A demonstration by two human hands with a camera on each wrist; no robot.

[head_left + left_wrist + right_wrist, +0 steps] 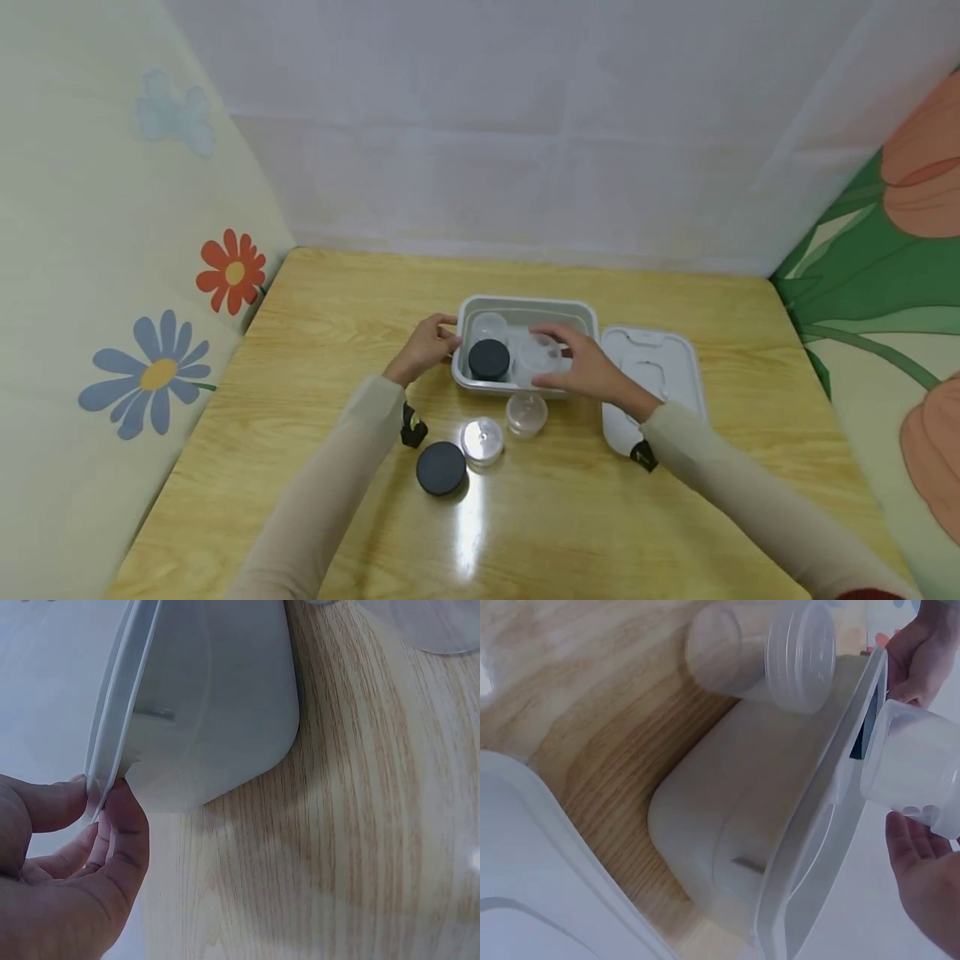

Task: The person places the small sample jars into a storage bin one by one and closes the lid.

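Left hand (427, 348) pinching the box's (577, 312) rim, right hand (588, 368) gripping a clear jar (538, 357) over the box! Inside, a black-lidded jar (489, 360) and another clear one take up the left end. Three more jars (482, 440) crowd the table (337, 333) in front; the lid (681, 371) lies just right, partly behind the right sleeve (678, 429).

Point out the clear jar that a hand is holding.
The clear jar in the right hand, over the box. No hand touches the others: one jar sits inside the box, two jars on the table.
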